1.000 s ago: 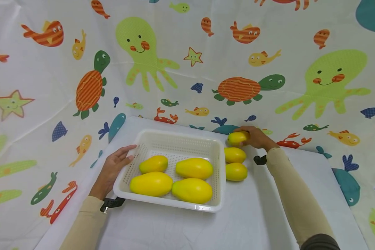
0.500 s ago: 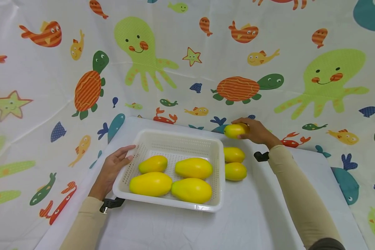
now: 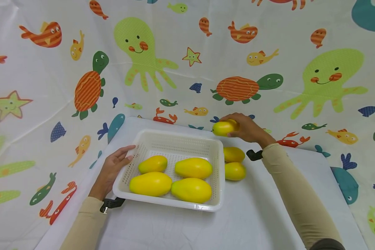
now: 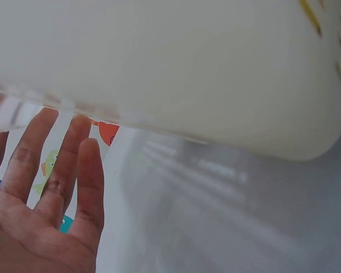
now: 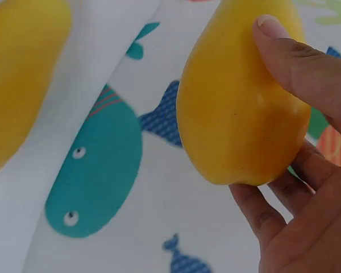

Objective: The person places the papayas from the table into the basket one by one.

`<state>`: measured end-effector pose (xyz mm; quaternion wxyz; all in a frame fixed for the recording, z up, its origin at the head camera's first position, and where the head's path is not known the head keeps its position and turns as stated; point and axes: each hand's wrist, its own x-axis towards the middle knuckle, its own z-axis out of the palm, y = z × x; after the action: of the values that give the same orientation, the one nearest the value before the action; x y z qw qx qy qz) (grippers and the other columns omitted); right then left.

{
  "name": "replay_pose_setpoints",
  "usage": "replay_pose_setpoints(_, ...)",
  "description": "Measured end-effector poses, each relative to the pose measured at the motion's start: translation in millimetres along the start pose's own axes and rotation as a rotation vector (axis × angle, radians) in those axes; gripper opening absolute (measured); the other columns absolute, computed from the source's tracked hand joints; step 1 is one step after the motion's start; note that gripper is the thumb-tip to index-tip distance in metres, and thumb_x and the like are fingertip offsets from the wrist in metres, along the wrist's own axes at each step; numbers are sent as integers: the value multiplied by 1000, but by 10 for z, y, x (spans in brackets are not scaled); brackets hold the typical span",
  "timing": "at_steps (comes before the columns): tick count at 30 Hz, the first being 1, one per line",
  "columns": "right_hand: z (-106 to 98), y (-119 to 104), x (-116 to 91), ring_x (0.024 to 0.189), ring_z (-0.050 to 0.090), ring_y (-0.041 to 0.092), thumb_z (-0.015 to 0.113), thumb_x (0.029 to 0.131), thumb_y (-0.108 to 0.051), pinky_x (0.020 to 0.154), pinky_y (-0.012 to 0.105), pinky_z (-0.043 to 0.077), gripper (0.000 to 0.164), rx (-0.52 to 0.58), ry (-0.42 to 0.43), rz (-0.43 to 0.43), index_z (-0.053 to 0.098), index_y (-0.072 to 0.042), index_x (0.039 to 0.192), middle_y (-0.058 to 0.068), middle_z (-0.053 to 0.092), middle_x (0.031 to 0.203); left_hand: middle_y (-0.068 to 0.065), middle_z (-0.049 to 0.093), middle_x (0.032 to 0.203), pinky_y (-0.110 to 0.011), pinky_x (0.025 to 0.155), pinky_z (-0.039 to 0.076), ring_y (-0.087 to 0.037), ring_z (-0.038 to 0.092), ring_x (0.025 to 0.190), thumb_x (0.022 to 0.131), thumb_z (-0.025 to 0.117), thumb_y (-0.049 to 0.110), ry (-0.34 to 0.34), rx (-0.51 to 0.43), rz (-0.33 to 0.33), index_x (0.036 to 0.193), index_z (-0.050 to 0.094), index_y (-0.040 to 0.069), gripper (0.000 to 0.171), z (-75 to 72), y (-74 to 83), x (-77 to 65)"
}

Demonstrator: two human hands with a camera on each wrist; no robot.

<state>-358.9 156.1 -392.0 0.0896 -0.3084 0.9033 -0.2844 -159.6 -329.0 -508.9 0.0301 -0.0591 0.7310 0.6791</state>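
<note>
In the head view, my right hand (image 3: 249, 128) holds a yellow papaya (image 3: 222, 128) above the table, behind the back right corner of a white plastic basket (image 3: 170, 205). The right wrist view shows the thumb pressed on this papaya (image 5: 238, 108), with fingers curled behind it. My left hand (image 3: 112, 170) lies along the basket's left side, fingers touching its outer wall near the rim. From the left wrist, these fingers (image 4: 91, 182) look nearly straight beside the basket's side (image 4: 187, 68). Several papayas (image 3: 192, 190) lie inside the basket.
Two more papayas, a rear one (image 3: 234, 154) and a front one (image 3: 235, 171), lie on the table just right of the basket. A white cloth covers the table (image 3: 237, 222). Behind and to the left rises a curtain (image 3: 175, 41) printed with sea animals.
My right hand has lifted the rearmost papaya from beside the basket and carried it up and to the left. My left hand and the basket have stayed put.
</note>
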Motion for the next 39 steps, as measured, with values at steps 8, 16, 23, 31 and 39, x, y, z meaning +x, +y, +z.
replay_pose_setpoints(8,97,-250,70,132,49,32,83,91,-5,117,56,48,60,47,-30,-84,64,-20,146,10,57,151,-5,41,172,-41,97,62,-17,69,130,106,64,42,2,4,19,162,44,27,61,-4,-9,5)
replay_pose_setpoints(16,221,-479,170,129,51,30,85,89,-4,116,54,46,60,61,-60,-201,65,-16,144,7,63,147,-4,42,171,-40,97,62,-17,69,129,107,65,40,3,-9,35,161,46,27,59,-14,-36,27)
replay_pose_setpoints(23,348,-650,259,135,52,29,85,88,-5,121,55,42,60,54,-115,-289,65,-17,143,6,64,148,-3,41,172,-40,98,62,-19,68,132,106,64,42,-4,-7,29,162,44,28,60,-23,-43,27)
replay_pose_setpoints(31,494,-814,351,137,52,27,86,89,-9,123,54,42,57,20,-190,-311,67,-24,141,1,64,147,-3,42,171,-41,97,62,-18,69,130,107,64,41,4,-16,34,161,45,27,60,-12,-49,15)
replay_pose_setpoints(39,634,-939,384,133,52,25,86,88,-8,122,53,43,57,46,-267,-333,68,-22,140,-1,66,143,-4,41,171,-42,98,62,-18,68,131,106,64,44,0,-6,25,162,44,28,62,-11,-43,5)
